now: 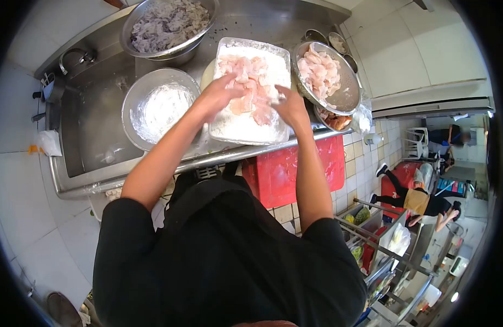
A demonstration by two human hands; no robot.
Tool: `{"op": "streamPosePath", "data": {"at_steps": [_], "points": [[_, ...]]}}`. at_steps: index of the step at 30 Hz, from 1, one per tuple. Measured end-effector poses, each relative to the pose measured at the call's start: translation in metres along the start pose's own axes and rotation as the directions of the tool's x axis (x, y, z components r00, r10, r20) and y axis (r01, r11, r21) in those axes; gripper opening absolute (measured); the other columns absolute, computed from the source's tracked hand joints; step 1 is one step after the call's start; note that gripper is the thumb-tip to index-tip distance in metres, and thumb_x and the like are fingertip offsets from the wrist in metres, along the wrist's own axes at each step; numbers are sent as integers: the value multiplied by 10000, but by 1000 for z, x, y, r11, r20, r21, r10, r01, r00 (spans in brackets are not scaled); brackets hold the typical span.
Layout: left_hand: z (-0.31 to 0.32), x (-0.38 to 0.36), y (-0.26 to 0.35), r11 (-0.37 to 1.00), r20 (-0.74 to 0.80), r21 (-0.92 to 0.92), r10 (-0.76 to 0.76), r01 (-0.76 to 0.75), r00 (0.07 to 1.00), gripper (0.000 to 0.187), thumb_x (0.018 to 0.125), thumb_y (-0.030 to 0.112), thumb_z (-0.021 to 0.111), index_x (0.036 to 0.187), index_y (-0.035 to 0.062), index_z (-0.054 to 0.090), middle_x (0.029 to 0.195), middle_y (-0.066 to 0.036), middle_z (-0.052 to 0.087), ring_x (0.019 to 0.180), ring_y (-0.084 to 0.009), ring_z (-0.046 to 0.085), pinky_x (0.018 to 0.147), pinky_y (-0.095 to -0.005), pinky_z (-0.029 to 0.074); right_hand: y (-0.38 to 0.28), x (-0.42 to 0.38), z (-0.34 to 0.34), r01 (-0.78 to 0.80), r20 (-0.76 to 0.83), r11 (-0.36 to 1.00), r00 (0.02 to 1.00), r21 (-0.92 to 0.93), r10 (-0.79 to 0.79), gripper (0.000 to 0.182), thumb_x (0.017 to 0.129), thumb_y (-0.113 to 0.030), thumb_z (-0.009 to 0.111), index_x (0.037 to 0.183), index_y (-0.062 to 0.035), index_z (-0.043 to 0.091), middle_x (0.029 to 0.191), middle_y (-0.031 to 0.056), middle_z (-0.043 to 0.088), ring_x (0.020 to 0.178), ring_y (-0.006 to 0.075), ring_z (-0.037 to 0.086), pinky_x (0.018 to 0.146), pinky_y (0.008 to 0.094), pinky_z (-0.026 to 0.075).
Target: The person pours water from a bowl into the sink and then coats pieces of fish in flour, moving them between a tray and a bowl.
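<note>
A rectangular tray (pixel 287 60) of white flour-like powder (pixel 232 126) sits on the steel counter in front of me. Pale pink slices of raw meat (pixel 254 87), perhaps chicken, lie on the powder in the tray's middle. My left hand (pixel 218 94) is over the left side of the slices, fingers spread and touching or nearly touching them. On the right side, my right hand (pixel 290 104) reaches in over the tray's edge, powder on its slightly blurred fingers, which look apart. Neither hand visibly grips a slice.
Left of the tray stands a bowl of white powder (pixel 163 111), beside a sink (pixel 93 125). A large bowl (pixel 153 53) of greyish, coated pieces is behind it. A colander (pixel 347 95) of pale meat stands right. Below are a red container (pixel 300 174) and a shelf rack (pixel 382 245); people are farther right.
</note>
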State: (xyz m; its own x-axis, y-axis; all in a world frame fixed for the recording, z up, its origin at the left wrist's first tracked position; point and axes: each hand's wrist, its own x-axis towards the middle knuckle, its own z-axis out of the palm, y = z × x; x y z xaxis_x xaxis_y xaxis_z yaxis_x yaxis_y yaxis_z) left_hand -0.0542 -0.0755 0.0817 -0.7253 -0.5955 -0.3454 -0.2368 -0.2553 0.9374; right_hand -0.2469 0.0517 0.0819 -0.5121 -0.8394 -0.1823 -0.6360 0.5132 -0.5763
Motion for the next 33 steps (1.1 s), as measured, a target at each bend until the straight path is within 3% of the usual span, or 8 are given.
{"op": "streamPosePath", "data": {"at_steps": [5, 6, 10, 15, 19, 25, 30, 33], "points": [[20, -41, -43, 822, 0, -510, -295, 254, 956, 931, 805, 186, 685, 1487, 31, 70, 1475, -237, 253, 1380, -331, 221, 1100, -515, 148, 4, -49, 18, -230, 32, 973, 973, -8, 230, 738, 710, -266, 757, 1283, 95, 463, 1179, 294, 574, 1099, 385, 575, 951, 382, 448], [27, -51, -26, 805, -21, -534, -319, 259, 948, 947, 798, 153, 679, 1478, 14, 35, 1393, -232, 343, 1280, -330, 366, 1064, -525, 219, 4, -49, 23, -254, 92, 967, 964, 25, 251, 873, 678, -290, 787, 1328, 122, 376, 1202, 307, 553, 1143, 396, 539, 980, 391, 424], [49, -7, -66, 790, -132, -590, -295, 164, 946, 805, 786, 64, 643, 1424, -22, 160, 1270, -215, 434, 1100, -295, 501, 920, -497, 381, 28, -29, 76, -251, -4, 966, 968, 66, 252, 1044, 612, -285, 828, 1386, 80, 231, 1262, 380, 425, 1221, 482, 409, 990, 433, 409], [81, 39, -53, 808, -315, -589, -206, -21, 926, 659, 780, -2, 608, 1352, -37, 283, 1167, -197, 514, 1008, -261, 552, 772, -370, 483, 10, 2, 83, -164, -74, 835, 969, 525, 237, 754, 654, -142, 767, 1279, 95, 419, 1139, 293, 576, 1050, 337, 586, 863, 364, 482], [53, 40, 9, 912, -91, -403, -126, 80, 988, 672, 802, 55, 607, 1394, -59, 309, 1115, -208, 572, 962, -275, 590, 803, -366, 494, -42, 14, 26, -75, -121, 919, 984, 386, 131, 666, 686, -129, 726, 1271, 81, 486, 1021, 229, 644, 913, 264, 642, 753, 327, 511], [6, 125, -22, 952, -265, 299, 12, 71, 964, 728, 796, 154, 659, 1404, -45, 311, 1256, -256, 519, 1099, -296, 569, 817, -387, 501, -23, 46, 14, -48, -127, 924, 987, 380, 104, 561, 640, -93, 753, 1155, 49, 583, 998, 205, 671, 916, 267, 657, 791, 337, 510], [34, 110, -35, 898, -382, 396, -26, 189, 924, 1116, 646, 213, 809, 1495, 74, 99, 1482, -305, 91, 1214, -361, 474, 953, -388, 471, 21, 47, 82, -51, -45, 719, 992, 693, 114, 745, 668, -12, 738, 1337, 28, 412, 1166, 167, 596, 1064, 230, 571, 885, 310, 467], [41, 94, -36, 978, -243, 136, -121, 157, 962, 1151, 616, 321, 815, 1501, 108, 110, 1506, -272, 52, 1347, -446, 258, 1052, -385, 371, 0, 36, 101, -2, -83, 483, 985, 876, 154, 763, 673, -2, 735, 1350, 29, 385, 1175, 153, 580, 1064, 223, 559, 883, 309, 467]]}}
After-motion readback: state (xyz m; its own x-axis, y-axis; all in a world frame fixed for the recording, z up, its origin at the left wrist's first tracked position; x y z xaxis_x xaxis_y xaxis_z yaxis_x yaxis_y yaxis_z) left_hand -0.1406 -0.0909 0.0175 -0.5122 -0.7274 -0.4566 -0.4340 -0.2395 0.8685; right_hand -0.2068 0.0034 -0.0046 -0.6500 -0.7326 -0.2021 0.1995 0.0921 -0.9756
